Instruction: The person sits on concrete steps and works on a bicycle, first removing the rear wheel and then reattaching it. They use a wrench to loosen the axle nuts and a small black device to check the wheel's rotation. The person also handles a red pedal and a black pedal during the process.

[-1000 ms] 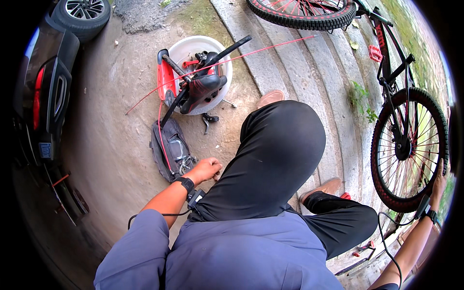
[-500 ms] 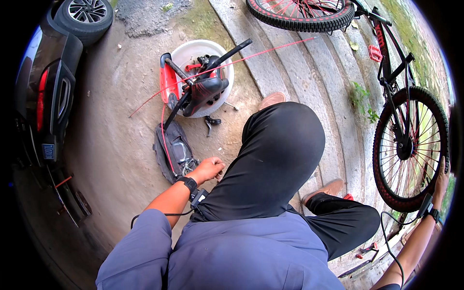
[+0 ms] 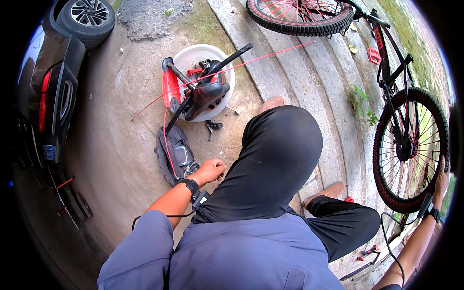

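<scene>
My left hand (image 3: 212, 171) hangs beside my bent thigh with its fingers curled in; whether anything lies inside them is hidden. Near it on the ground is a grey bag (image 3: 176, 153) with metal tools on it. At the right edge my right hand (image 3: 442, 180) rests against the tyre of an upturned-looking black bicycle wheel (image 3: 405, 153) with red spokes. Its fingers stretch along the tread, and the thumb cannot be made out. The wheel belongs to a bicycle whose black frame (image 3: 383, 53) carries a red pedal (image 3: 374, 55).
A white basin (image 3: 195, 50) holds a black saddle (image 3: 208, 96), a red mudguard (image 3: 170, 82) and other parts; a red cable (image 3: 261, 57) crosses it. A brake lever (image 3: 212, 126) lies beside it. Stone steps (image 3: 309, 72) run under my feet. A dark car (image 3: 60, 87) stands left.
</scene>
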Available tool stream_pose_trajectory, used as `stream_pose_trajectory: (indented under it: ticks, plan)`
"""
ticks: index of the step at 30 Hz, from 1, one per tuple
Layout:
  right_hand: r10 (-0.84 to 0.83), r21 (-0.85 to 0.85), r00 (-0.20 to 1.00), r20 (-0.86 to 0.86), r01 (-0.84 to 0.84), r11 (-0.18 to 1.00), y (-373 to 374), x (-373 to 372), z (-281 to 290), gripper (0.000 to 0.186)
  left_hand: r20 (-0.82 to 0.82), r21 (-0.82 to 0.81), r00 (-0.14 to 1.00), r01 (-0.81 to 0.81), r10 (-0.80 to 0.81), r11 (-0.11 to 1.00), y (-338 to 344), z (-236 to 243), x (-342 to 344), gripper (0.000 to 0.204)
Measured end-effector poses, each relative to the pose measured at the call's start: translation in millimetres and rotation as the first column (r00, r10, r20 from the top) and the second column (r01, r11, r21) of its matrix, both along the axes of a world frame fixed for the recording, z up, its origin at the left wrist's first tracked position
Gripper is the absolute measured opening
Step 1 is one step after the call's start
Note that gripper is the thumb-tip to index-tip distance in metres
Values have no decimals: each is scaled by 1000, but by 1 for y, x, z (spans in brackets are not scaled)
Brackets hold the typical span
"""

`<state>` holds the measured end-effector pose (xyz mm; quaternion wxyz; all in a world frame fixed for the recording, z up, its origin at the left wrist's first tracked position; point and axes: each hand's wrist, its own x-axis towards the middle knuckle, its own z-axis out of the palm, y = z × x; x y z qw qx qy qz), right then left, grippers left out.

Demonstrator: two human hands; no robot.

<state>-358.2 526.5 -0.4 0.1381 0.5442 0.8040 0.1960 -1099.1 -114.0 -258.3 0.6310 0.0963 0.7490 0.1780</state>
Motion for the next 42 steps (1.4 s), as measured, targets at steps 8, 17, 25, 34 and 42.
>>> stream_pose_trajectory:
  ticks: [8, 17, 25, 34, 42]
  plan:
    - [61, 7, 998, -19, -61, 998, 4, 14, 8, 82, 14, 6, 1000, 17, -17, 1000, 2, -5, 0, 27]
    - [260, 101, 966, -3, -258, 961, 4, 13, 0, 85, -7, -2, 999, 37, -37, 999, 7, 3, 0, 27]
    - [114, -9, 993, 2, -114, 993, 6, 15, 8, 78, 9, -2, 1000, 25, -25, 1000, 6, 1, 0, 26]
    - [139, 11, 989, 50, -139, 990, -4, -2, 11, 74, 43, -45, 999, 15, -14, 999, 8, 2, -2, 27]
    - [-30, -59, 999, 32, 32, 998, -5, -10, 13, 73, 48, -35, 999, -10, 11, 999, 5, -5, -1, 27]
